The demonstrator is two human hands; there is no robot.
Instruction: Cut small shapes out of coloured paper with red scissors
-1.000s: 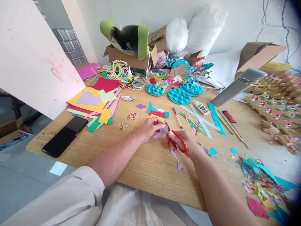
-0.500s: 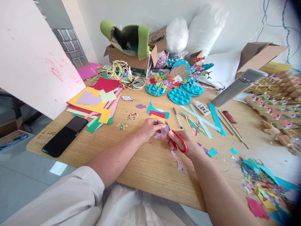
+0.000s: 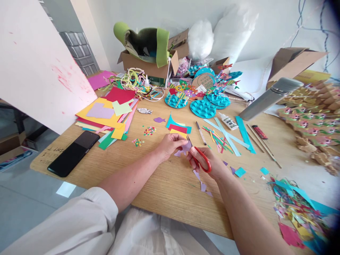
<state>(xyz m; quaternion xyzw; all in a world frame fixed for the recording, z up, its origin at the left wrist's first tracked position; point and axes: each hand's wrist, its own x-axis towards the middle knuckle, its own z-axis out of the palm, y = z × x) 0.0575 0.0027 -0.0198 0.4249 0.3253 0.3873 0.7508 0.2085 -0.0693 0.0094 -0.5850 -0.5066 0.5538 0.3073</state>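
Note:
Between the thumb and fingers of my left hand (image 3: pixel 171 146) is a small piece of light purple paper (image 3: pixel 187 146). My right hand (image 3: pixel 208 163) grips the red handles of a pair of scissors (image 3: pixel 206 161), whose blades point up at the right edge of that paper. Light purple scraps (image 3: pixel 203 186) lie on the wooden table (image 3: pixel 159 184) below the scissors. Beyond my hands are red paper (image 3: pixel 177 129) and yellow paper (image 3: pixel 178 133), with a purple paper fish (image 3: pixel 159 119) farther left.
On the left are a stack of coloured paper (image 3: pixel 106 118) and a black phone (image 3: pixel 73 153). To the right lie a pen (image 3: pixel 201 133), paper strips (image 3: pixel 221 136), a glue bottle (image 3: pixel 228 121) and a grey flask (image 3: pixel 269 99). A heap of scraps (image 3: pixel 297 209) covers the near right corner.
Hardly anything differs. Both hands, the purple paper and the scissors keep nearly the same place, and the view has shifted very slightly.

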